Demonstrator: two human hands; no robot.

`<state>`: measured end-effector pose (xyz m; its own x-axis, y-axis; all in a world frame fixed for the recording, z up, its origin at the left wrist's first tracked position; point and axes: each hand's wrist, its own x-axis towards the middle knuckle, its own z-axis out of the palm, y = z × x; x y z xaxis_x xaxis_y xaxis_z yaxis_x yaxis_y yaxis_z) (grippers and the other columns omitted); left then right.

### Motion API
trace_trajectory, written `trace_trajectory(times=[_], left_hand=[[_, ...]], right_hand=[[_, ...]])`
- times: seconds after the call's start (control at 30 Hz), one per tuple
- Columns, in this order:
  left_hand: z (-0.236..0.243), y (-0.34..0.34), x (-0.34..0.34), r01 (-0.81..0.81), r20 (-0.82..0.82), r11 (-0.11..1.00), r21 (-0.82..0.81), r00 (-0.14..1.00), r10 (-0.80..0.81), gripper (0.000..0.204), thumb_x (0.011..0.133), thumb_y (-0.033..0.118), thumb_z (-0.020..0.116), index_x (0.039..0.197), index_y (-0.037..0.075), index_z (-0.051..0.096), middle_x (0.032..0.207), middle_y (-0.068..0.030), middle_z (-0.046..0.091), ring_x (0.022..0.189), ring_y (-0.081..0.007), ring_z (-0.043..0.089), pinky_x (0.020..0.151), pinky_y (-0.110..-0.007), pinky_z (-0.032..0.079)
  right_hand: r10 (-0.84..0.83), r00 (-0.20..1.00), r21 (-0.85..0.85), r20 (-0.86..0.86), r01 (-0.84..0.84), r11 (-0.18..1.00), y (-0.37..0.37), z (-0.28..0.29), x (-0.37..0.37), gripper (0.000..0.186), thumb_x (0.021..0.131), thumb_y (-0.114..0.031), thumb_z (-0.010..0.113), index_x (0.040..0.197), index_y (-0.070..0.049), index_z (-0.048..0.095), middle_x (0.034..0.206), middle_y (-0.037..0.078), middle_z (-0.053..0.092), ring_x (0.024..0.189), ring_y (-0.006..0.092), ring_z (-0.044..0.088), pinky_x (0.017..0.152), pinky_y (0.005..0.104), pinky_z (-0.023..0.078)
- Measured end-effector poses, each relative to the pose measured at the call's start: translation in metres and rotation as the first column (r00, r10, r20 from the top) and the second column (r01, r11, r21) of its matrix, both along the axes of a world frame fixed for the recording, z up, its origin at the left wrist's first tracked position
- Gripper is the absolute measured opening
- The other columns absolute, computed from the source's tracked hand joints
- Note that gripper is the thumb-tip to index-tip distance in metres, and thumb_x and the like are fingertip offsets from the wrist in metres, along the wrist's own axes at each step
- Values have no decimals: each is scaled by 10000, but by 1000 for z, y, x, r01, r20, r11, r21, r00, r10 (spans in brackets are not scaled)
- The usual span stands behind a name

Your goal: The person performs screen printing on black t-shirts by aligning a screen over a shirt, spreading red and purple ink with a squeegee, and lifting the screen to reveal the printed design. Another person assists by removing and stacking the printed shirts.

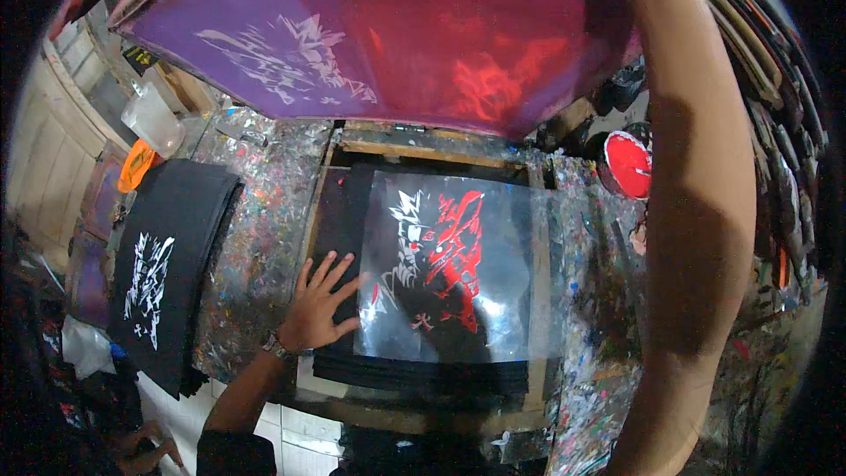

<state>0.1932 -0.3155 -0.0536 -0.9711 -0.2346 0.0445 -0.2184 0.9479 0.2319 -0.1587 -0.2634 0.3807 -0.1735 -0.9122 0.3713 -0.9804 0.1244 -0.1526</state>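
My left hand (322, 308) lies open with fingers spread on black fabric, at the left edge of a clear plastic sheet (507, 273). Red and white artwork shows on the sheet, which lies over a stack of black fabric pieces (423, 376). Behind it a silk-screen printing frame (401, 35) is tilted up, its mesh purple on the left and red on the right, with a jagged design in each half. My right arm (696, 238) reaches up along the right side towards the frame's right end; the hand itself is outside the picture.
Black fabric pieces (176, 273) with a white print are stacked at left on the paint-spattered table (256, 211). An orange item (137, 166) and a translucent container (157, 119) stand behind them. A tub of red ink (627, 165) sits at right, near stacked frames (758, 53).
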Motion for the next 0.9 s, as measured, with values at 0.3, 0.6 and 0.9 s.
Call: trace_trajectory(times=[0.3,0.6,0.9], left_hand=[[1,-2,-2,0,29,1000,-13,1000,1,740,851,524,721,1490,205,530,1666,-144,295,1535,-420,232,1206,-647,166],[12,0,-7,13,67,1000,-28,998,-11,784,836,489,755,1519,211,490,1663,-166,290,1527,-428,248,1198,-650,192],[15,16,0,-15,-52,998,56,998,18,572,872,344,714,1412,187,612,1613,-168,382,1506,-474,259,1182,-682,191]], right_hand=[[108,961,-22,255,-106,994,0,0,1,474,1062,-353,469,1314,-4,667,1354,172,646,1173,275,627,1040,420,453],[129,933,47,335,-153,987,-27,2,-19,488,1054,-373,479,1333,-17,662,1397,207,613,1239,281,598,1056,418,437],[37,999,25,37,-38,999,-35,3,-30,658,1017,-527,461,1348,19,619,1461,266,536,1340,381,528,1122,438,404]])
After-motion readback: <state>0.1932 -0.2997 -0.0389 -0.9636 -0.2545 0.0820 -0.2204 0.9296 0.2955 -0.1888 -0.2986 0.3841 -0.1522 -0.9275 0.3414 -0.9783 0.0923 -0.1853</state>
